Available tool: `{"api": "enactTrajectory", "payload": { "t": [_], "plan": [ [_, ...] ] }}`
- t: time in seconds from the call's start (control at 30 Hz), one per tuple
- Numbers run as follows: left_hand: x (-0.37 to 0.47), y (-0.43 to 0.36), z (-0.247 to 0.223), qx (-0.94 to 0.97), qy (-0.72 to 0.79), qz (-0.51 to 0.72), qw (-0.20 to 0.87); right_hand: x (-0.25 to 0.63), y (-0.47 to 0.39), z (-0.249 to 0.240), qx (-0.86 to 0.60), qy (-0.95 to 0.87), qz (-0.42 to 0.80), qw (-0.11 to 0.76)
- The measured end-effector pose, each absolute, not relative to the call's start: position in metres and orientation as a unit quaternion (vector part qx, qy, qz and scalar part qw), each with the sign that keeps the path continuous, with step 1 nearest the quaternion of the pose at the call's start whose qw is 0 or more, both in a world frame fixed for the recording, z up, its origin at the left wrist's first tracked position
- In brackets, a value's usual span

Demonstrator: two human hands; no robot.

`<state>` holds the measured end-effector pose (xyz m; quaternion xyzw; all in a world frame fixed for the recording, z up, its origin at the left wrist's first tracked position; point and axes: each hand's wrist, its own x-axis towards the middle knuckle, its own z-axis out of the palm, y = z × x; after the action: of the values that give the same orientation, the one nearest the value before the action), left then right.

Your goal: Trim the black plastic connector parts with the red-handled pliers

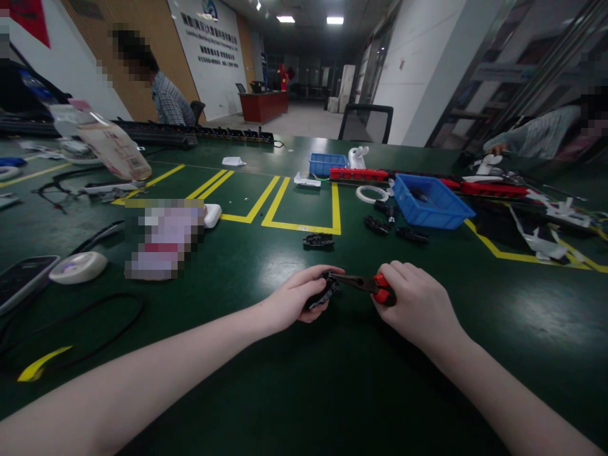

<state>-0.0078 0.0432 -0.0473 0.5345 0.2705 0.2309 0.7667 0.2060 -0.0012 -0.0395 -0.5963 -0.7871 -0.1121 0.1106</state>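
Between its thumb and fingers, my left hand (304,296) grips a small black part (323,294). My right hand (412,301) is closed on the red handles of long-nose pliers (363,284). The dark jaws point left and meet the upper end of the black part; whether they clamp it is too small to tell. A similar black part (318,240) lies on the green table just beyond my left hand. More black pieces (412,235) rest farther right, near a blue bin (430,201).
A phone (164,244), a white mouse (78,267) and black cables stand at the left, with a tilted bottle (111,145) behind. Red strips (358,175) and a smaller blue tray (327,164) lie farther back. People sit at the far left and far right.
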Motion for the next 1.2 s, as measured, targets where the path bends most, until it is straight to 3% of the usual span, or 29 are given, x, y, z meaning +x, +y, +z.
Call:
{"api": "enactTrajectory", "payload": {
  "t": [0.37,0.83,1.2],
  "plan": [
    [-0.0068,0.0441,-0.0495,0.532,0.252,0.247,0.769,0.2095,-0.0006,-0.0444,-0.597,-0.779,-0.118,0.15],
    [-0.006,0.0397,-0.0498,0.591,0.264,0.239,0.724,0.2064,-0.0027,-0.0408,-0.59,-0.794,-0.072,0.125],
    [-0.0067,0.0442,-0.0512,0.569,0.246,0.238,0.748,0.2087,-0.0028,-0.0361,-0.546,-0.8,-0.231,0.095]
  ]
}}
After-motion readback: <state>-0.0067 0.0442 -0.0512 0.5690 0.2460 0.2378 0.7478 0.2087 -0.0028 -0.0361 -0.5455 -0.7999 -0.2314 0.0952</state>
